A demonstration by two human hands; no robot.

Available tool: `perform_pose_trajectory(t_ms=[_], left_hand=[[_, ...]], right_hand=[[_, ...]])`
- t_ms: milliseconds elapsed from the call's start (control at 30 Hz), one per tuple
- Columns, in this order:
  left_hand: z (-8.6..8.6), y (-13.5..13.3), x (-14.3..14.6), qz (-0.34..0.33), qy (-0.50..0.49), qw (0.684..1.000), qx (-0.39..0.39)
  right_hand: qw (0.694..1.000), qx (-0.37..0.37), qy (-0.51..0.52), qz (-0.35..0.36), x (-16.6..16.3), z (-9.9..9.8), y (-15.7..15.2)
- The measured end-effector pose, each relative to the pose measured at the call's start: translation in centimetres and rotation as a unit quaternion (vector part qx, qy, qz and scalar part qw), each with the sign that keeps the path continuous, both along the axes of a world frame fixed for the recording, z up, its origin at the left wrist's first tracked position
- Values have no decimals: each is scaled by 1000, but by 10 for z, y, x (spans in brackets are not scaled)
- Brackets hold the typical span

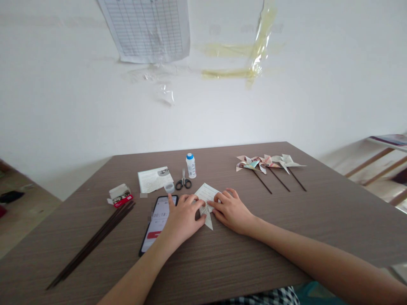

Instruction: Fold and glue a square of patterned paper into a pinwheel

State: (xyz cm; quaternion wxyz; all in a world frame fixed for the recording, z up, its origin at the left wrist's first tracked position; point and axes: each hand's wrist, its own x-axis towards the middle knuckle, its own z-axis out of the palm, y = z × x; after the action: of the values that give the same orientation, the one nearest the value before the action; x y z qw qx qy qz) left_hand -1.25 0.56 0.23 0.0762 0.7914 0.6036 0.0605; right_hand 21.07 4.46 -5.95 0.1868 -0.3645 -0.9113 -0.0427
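**Brown table (318, 220) before a white wall (95, 110), with 1 folded paper (205, 192) being handled**

Left hand (184, 216) is held half open, thumb and fingers parted, fingertips set on the paper. Right hand (234, 212) is bent at the fingers, tips likewise on the paper; whether a fold is pinched cannot be told. The paper is placed between the 2 hands. Around it are seen 3 pinwheels (266, 162), 1 bottle (191, 167), 1 pair of scissors (183, 179) and 1 phone (155, 224).
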Motion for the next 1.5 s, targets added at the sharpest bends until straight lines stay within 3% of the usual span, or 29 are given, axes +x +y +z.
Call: perform_pose_trajectory(t_ms=[400, 767, 1500], left_hand=[[0, 0, 0, 5, 3, 1000, 0], [0, 1, 2, 13, -14, 1000, -8], [-2, 3, 2, 8, -10, 1000, -1]], right_hand=[[1000, 4, -7, -7, 0, 0, 0], [998, -36, 42, -3, 2, 1, -1], [1000, -7, 5, -8, 2, 1, 0]])
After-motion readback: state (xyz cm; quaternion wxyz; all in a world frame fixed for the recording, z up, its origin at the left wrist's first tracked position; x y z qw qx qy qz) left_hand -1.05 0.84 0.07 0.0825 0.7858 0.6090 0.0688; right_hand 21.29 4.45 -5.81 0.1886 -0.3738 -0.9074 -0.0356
